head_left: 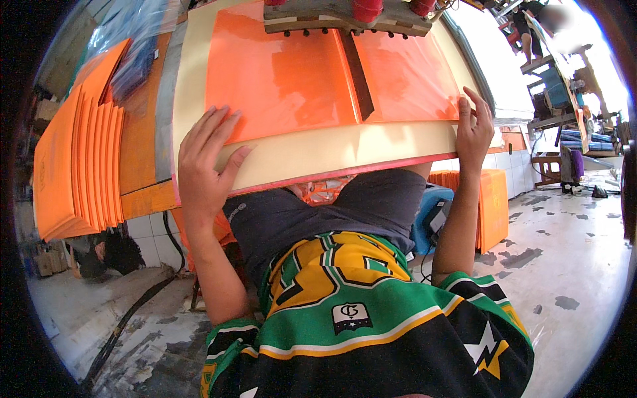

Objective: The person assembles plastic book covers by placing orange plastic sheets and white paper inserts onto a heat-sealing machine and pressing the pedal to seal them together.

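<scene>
A glossy orange plastic cover (285,73) lies spread on a cream board (312,149) with a pinkish-red front edge. A dark strip (358,79) runs down the cover between its two panels. My left hand (207,149) rests over the board's left side, fingers stretched onto the cover's near left corner and thumb apart on the board. At the right side, my right hand (474,126) lies by the cover's near right corner with its fingers extended. Over the far part of the cover sits a machine head (348,18) with red fittings, hiding what lies beneath.
Left of the board, folded orange covers (79,166) stand in a row on an orange bench (142,113). More orange covers (491,209) stand below on the right, beside a blue object (431,215). A black cable (133,312) crosses the worn floor. A person (527,33) is at the far right.
</scene>
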Demonstrator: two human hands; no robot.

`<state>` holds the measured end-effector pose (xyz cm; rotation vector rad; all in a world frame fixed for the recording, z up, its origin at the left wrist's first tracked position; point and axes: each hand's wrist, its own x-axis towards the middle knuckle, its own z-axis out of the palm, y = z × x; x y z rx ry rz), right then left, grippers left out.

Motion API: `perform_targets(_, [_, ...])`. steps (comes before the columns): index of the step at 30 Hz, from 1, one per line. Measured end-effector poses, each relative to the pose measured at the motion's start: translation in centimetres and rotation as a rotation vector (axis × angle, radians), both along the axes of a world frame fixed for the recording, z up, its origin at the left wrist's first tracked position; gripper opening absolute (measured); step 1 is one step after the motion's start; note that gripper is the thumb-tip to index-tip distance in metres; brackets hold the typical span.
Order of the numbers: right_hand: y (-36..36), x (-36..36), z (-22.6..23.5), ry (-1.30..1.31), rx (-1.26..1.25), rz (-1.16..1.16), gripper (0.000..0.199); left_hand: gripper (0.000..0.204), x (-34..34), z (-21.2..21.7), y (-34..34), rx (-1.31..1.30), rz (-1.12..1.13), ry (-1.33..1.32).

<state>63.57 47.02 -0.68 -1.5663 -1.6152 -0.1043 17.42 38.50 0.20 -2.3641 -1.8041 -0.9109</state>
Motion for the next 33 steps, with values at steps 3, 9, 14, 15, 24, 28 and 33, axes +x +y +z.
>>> perform_targets(3, [-0.2, -0.4, 0.3, 0.013, -0.014, -0.005, 0.038, 0.049, 0.0, 0.1, -0.2, -0.017, 0.013, 0.003])
perform_targets(9, [0.0, -0.2, 0.1, -0.010, 0.000, -0.035, 0.037, 0.049, 0.0, 0.1, -0.1, -0.015, 0.007, -0.019])
perform_targets(14, [0.0, -0.3, 0.2, 0.037, -0.050, -0.037, 0.036, 0.049, 0.0, 0.2, -0.1, -0.013, 0.013, -0.014])
perform_targets(15, [0.0, -0.2, 0.2, 0.043, -0.047, -0.034, 0.036, 0.050, 0.0, 0.1, 0.0, -0.010, 0.009, -0.020])
perform_targets(24, [-0.1, -0.3, -0.2, 0.100, 0.068, -0.018, 0.031, 0.049, -0.5, 0.1, -0.5, -0.050, 0.009, -0.022])
perform_targets(28, [-0.5, 0.3, 0.6, 0.272, 0.083, 0.007, 0.031, 0.052, -0.3, 0.1, -0.4, -0.100, 0.030, -0.033])
perform_targets(33, [0.1, 2.9, 3.7, 0.132, 0.093, -0.078, 0.033, 0.051, -0.1, 0.3, -0.5, -0.090, 0.035, -0.018])
